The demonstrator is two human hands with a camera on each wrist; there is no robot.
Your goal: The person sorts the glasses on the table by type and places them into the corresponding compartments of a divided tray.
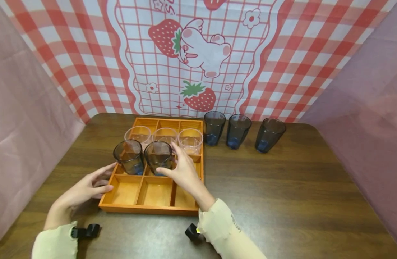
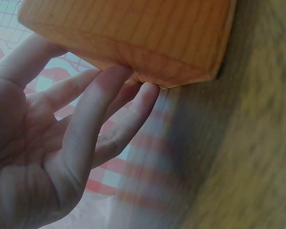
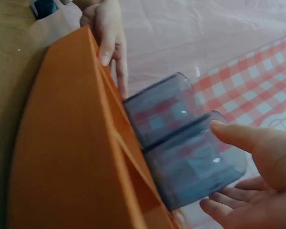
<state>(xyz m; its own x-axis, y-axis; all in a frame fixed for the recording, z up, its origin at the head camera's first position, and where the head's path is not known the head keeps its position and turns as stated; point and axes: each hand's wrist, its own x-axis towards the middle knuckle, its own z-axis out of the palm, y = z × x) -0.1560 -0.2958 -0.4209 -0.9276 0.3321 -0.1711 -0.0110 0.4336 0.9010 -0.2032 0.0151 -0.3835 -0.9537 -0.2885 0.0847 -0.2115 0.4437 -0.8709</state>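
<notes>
- R sleeve (image 1: 227,232) nearest, cut off by frame edge.
- R hand (image 1: 187,173): grip curled round dark glass (image 1: 155,154), ctr compartment of wooden tray (image 1: 149,209); firmness can't tell.
- L hand (image 1: 85,187): loose, fingertips touching tray's L side.
- Prob. seating step; next calls for clean release.
- Clear glasses' (image 1: 190,144) bases part hidden.
</notes>
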